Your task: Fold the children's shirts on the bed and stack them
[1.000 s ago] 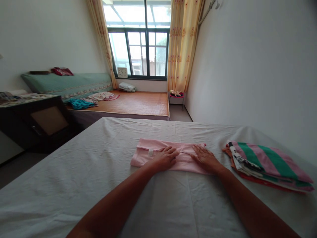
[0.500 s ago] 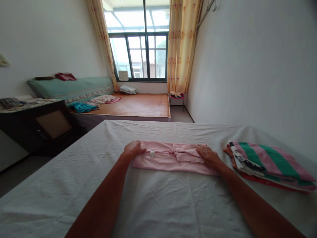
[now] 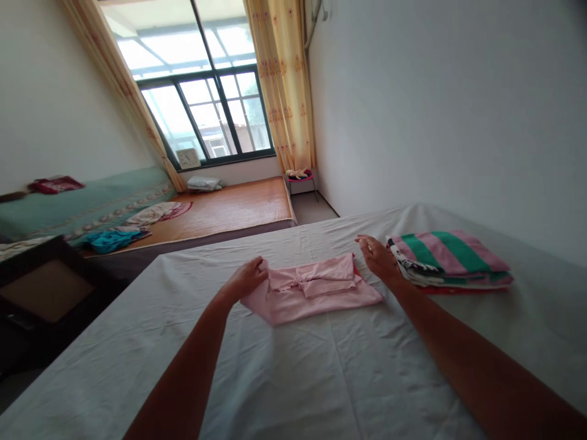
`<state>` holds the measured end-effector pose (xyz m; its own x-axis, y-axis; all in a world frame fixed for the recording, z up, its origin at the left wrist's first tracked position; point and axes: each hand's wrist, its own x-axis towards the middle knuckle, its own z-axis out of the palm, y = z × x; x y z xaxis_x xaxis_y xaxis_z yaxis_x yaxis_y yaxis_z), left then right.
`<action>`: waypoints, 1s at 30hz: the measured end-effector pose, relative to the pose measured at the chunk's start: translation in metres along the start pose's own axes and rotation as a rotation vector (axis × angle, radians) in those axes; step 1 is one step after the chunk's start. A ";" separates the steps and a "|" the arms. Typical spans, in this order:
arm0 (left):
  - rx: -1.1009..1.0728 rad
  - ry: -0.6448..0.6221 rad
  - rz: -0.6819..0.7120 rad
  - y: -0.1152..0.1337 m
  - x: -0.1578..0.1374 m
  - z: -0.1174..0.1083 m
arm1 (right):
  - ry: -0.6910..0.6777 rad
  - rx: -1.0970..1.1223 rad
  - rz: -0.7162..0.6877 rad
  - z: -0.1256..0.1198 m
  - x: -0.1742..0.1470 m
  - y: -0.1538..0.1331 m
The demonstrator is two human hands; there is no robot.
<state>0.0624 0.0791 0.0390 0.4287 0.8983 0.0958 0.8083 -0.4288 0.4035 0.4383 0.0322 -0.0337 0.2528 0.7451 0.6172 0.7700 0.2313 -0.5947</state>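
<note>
A pink folded garment (image 3: 316,299), probably a shirt, lies as a long strip on the white sheet (image 3: 293,373). My left hand (image 3: 247,280) pinches its left end and holds that corner slightly raised, so the cloth slants there. Off the garment's right end, my right hand (image 3: 376,256) is in the air with fingers loosely extended and nothing in them. A bit of red shows at the pink cloth's right edge. Just right of my right hand sits a stack of folded clothes (image 3: 454,253), topped by a pink and green striped piece.
Beyond the sheet's far edge is a bed with a brown mat (image 3: 229,211), holding a teal cloth (image 3: 112,239) and a pale bundle (image 3: 205,184). A dark cabinet (image 3: 50,293) stands at left. A small stool (image 3: 300,177) stands by the right wall (image 3: 435,122).
My right hand has let go of the garment's right end and risen away from it. My left hand has lifted the left end. The view has tilted and swung right.
</note>
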 end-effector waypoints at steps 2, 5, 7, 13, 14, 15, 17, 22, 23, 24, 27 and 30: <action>-0.062 0.020 0.060 0.035 0.015 0.012 | 0.001 0.011 -0.001 -0.002 0.002 -0.002; -0.237 0.011 0.086 0.087 0.038 0.046 | -0.020 0.017 0.008 -0.004 0.002 -0.005; -0.348 0.000 0.087 0.118 0.050 0.072 | -0.040 0.018 0.025 -0.005 0.001 -0.006; -0.766 -0.290 -0.014 0.154 0.055 0.106 | -0.070 -0.004 0.124 -0.014 0.004 -0.012; -0.791 -0.263 -0.020 0.149 0.053 0.102 | -0.049 -0.016 0.123 -0.016 0.004 -0.016; -0.771 -0.187 -0.012 0.143 0.049 0.098 | -0.022 -0.027 0.107 -0.017 0.005 -0.022; -0.596 0.021 0.041 0.124 0.041 0.091 | -0.011 -0.038 0.015 -0.014 0.001 -0.038; -0.022 0.118 0.367 0.080 0.010 0.110 | -0.476 -0.135 -0.327 0.026 -0.036 -0.072; 0.043 0.092 0.385 0.074 0.004 0.118 | -0.558 -0.167 -0.344 0.035 -0.044 -0.073; 0.095 0.067 0.372 0.070 -0.001 0.126 | -0.611 -0.198 -0.336 0.043 -0.050 -0.071; 0.197 0.017 0.296 0.065 -0.011 0.137 | -0.643 -0.310 -0.198 0.051 -0.054 -0.056; 0.238 -0.009 0.253 0.068 -0.014 0.135 | -0.666 -0.432 -0.008 0.042 -0.044 -0.040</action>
<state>0.1657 0.0248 -0.0580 0.6306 0.7600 0.1570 0.7467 -0.6493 0.1440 0.3723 0.0167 -0.0586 -0.0520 0.9935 0.1012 0.9638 0.0765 -0.2553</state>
